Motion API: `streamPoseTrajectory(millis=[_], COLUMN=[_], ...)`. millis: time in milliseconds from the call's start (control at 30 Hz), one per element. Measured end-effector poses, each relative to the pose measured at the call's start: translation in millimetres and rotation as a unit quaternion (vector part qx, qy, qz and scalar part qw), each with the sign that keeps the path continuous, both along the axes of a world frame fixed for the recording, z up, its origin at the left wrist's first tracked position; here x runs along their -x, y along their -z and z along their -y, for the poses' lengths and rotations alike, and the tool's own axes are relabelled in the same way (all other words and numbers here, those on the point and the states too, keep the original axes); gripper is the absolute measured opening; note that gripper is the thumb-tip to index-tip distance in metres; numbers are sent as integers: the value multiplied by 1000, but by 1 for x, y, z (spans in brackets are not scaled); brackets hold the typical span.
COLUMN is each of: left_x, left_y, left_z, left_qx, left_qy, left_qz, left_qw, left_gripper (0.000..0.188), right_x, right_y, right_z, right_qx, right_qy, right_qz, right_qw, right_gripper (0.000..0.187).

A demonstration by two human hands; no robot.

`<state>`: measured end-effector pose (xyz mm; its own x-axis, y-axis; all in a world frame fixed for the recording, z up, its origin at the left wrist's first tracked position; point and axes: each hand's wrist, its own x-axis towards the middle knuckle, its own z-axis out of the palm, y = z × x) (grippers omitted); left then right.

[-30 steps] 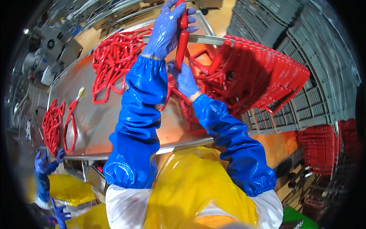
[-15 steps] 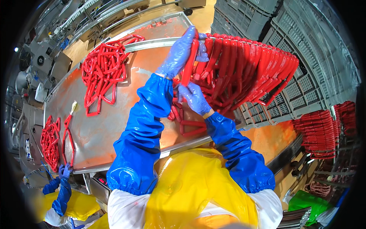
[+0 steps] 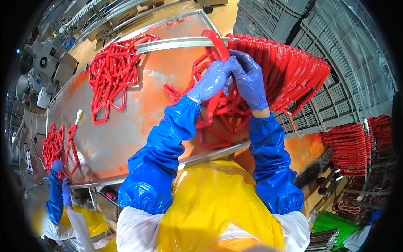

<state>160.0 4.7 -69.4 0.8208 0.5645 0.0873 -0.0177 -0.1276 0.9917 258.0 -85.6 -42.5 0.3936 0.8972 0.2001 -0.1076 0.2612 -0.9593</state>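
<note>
Sausage [image 3: 215, 103] gripped by left hand [image 3: 210, 80] and right hand [image 3: 248, 77], fingertips hidden; both hands nearer, lower than before.

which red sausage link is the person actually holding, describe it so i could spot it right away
Start at the long steel table and go to its far right end, where a row of red links hangs side by side. The held sausage link rises just left of that row, with the left hand and right hand closed around it. Unlike its neighbours, it is in gloved hands.
</note>
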Motion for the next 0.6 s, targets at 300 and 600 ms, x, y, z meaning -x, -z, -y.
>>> streamPoseTrajectory(millis=[300,600], left_x=[8,93], left_y=[33,191], left_z=[5,47], left_qx=[-36,-191], left_qy=[-35,-3], left_qz=[66,-217], left_qw=[997,957], left_gripper=[23,27], right_x=[16,50], right_y=[15,152], right_z=[-5,5], right_qx=[-76,127], right_qy=[170,-176], right_qz=[232,614], right_qw=[955,759], right_gripper=[33,34])
